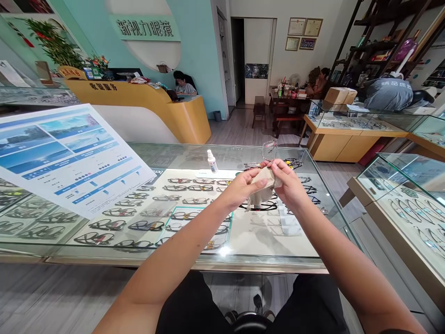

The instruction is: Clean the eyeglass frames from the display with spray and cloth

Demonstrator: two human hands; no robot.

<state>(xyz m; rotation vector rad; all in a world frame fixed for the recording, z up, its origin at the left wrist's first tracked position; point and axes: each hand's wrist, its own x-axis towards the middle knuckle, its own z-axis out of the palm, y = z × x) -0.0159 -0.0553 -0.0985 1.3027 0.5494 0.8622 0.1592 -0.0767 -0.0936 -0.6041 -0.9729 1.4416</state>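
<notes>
My left hand [243, 184] is closed on a beige cleaning cloth [261, 191], which hangs down between both hands. My right hand [288, 182] pinches a pair of thin-framed glasses [269, 150] whose clear lenses stick up above my fingers; the cloth wraps the lower part of the frame. Both hands are held over the glass display counter [194, 253], near its far right part. A small white spray bottle [212, 161] stands on the counter to the left of my hands.
Rows of glasses lie inside the counter under the glass. A large printed chart [66, 157] leans at the left. More glass cases [410, 199] stand at the right. A person sits behind the yellow reception desk [174, 111]; others sit at a back table.
</notes>
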